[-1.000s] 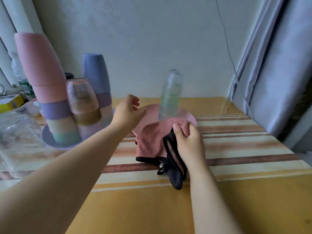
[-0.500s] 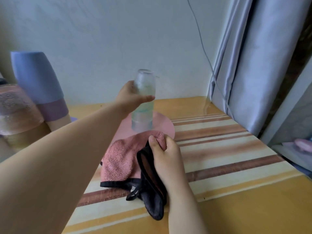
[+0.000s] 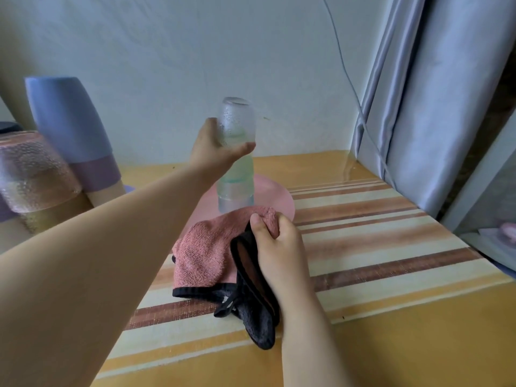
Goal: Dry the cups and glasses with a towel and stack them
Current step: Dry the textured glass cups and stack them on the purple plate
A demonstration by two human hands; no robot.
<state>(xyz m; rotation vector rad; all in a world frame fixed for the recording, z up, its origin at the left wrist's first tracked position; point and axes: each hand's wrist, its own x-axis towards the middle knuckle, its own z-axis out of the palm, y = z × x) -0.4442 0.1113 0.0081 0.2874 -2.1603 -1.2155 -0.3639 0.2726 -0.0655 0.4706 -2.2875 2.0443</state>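
— Glasses (image 3: pixel 236 163): I have them as a nested stack, mouths down, on the pink plate (image 3: pixel 282 198) at the back of the table (image 3: pixel 391 275). The top glass (image 3: pixel 237 121) is beaded with water.

— Where are your hands?

— Well apart. My left hand (image 3: pixel 215 152) is up at the stack, thumb and fingers curled round the top glass near its lower part. My right hand (image 3: pixel 275 247) is lower and nearer me, fist clamped on a bunch of the towel (image 3: pixel 203 252), which lies on the table just in front of the plate.

— What worries you?

— Three things, as I judge it. The glass is wet, so the grip may slip if I lift fast. Nested wet glasses tend to stick; the one below could rise with the top one, then drop back on the plate. And a sideways pull instead of a straight lift could tip the whole stack, which is tall and narrow.

— Anything else close by?

— Stacked cups (image 3: pixel 72 135) stand off to the left, with a textured tumbler (image 3: pixel 33 174) in front of them. My left forearm passes near them, so a wide swing back could knock them.

— And the towel?

— Only one end is bunched in my fist; the black-edged end (image 3: pixel 251 317) trails on the table and could drag.
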